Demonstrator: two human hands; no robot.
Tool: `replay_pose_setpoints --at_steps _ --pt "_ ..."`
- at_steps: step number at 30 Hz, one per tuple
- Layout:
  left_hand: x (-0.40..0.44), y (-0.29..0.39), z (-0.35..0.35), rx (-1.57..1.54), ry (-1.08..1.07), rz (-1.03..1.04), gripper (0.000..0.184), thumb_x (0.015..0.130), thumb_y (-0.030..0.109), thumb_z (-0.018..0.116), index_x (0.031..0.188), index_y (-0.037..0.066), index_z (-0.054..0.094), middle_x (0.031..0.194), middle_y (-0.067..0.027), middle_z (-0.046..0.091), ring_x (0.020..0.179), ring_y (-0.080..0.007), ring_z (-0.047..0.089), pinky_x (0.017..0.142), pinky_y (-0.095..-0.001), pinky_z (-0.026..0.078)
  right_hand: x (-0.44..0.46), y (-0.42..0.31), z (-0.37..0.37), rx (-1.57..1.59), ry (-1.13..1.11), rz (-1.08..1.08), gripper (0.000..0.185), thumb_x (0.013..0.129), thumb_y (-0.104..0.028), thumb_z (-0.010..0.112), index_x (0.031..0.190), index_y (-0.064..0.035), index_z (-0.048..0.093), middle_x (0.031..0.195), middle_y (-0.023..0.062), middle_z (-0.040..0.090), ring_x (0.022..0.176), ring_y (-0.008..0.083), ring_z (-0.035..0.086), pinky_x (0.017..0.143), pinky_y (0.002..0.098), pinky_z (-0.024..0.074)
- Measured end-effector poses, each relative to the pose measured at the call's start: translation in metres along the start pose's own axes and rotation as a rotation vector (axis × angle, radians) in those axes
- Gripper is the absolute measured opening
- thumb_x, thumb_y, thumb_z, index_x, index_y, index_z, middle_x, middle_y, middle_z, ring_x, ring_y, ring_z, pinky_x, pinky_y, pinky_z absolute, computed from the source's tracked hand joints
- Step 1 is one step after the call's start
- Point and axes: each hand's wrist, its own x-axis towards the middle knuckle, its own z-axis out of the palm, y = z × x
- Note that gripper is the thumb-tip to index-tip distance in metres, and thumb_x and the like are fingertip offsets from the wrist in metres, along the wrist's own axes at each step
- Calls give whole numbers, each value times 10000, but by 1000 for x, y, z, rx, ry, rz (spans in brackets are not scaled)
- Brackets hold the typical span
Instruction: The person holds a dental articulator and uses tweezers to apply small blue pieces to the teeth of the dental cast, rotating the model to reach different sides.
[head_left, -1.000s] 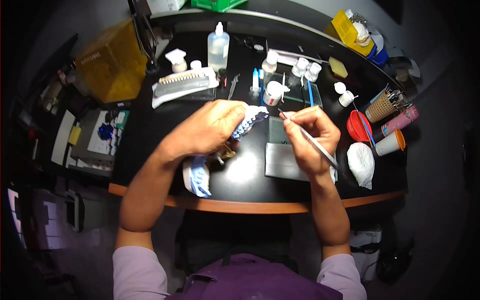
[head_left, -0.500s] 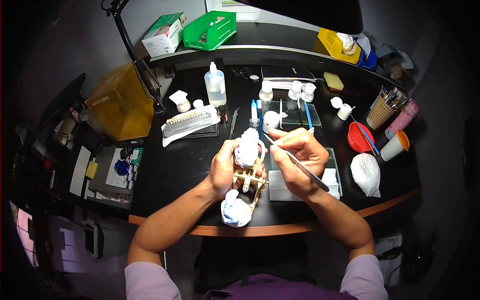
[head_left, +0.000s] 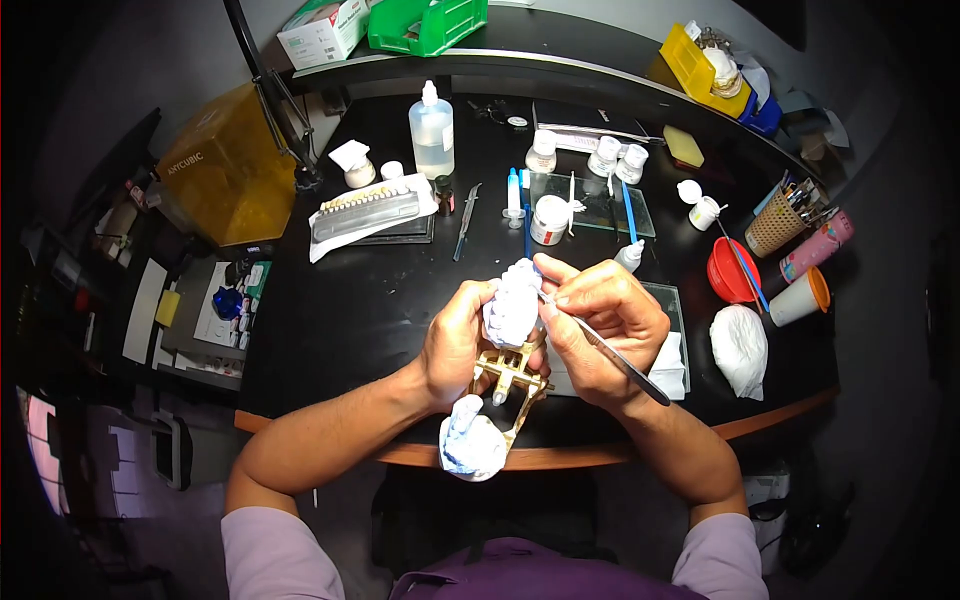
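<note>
My left hand (head_left: 458,335) is closed around a brass dental articulator (head_left: 508,370), held over the table's front edge. A white plaster tooth cast (head_left: 512,305) is mounted at its far end. The other plaster cast (head_left: 472,445), with bluish shading, hangs open at the near end. In a pen-like grip, my right hand (head_left: 612,325) has a slim metal dental instrument (head_left: 632,372). Its tip meets the right edge of the far cast; whether it touches, I cannot tell. Some left fingers are hidden behind the cast and frame.
Beyond my hands are a white jar (head_left: 550,220), a glass slab (head_left: 640,215), a scalpel (head_left: 467,222) and a clear bottle (head_left: 432,135). A tooth shade guide (head_left: 370,212) lies left. A red bowl (head_left: 733,272), a cup (head_left: 800,297) and crumpled white tissue (head_left: 739,350) stand right.
The camera view has shifted. The far cast has turned slightly, and the instrument's tip has come in against its right edge. Both hands keep their holds.
</note>
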Motion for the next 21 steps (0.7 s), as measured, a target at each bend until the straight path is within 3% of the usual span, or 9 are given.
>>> replay_pose_setpoints --at_steps 9,12,15,21 --pt "-2 -1 4 101 61 -6 613 996 453 213 1011 -3 623 768 -144 670 702 -246 670 685 -369 571 -1 -2 -7 -51 -78 -44 107 762 101 698 817 17 660 737 99 644 689 180 659 952 503 552" --pt "-1 -2 2 20 12 -33 617 995 443 197 1018 -7 618 772 -151 671 699 -255 673 684 -368 575 -1 0 -13 -85 -158 -69 125 784 98 707 837 7 640 810 118 644 788 197 693 989 508 536" --pt "-2 -2 0 30 -54 -53 623 993 439 188 1012 -12 618 771 -157 670 701 -264 676 682 -376 579 -2 -1 -13 -78 -149 -54 125 782 99 706 837 7 641 809 118 648 792 197 695 989 504 537" --pt "0 -3 1 -58 -52 -40 613 996 430 181 1110 -10 593 784 -157 674 711 -259 680 678 -362 581 -1 -3 -8 -80 -84 -48 105 743 88 709 798 10 665 733 97 659 689 177 670 943 500 557"
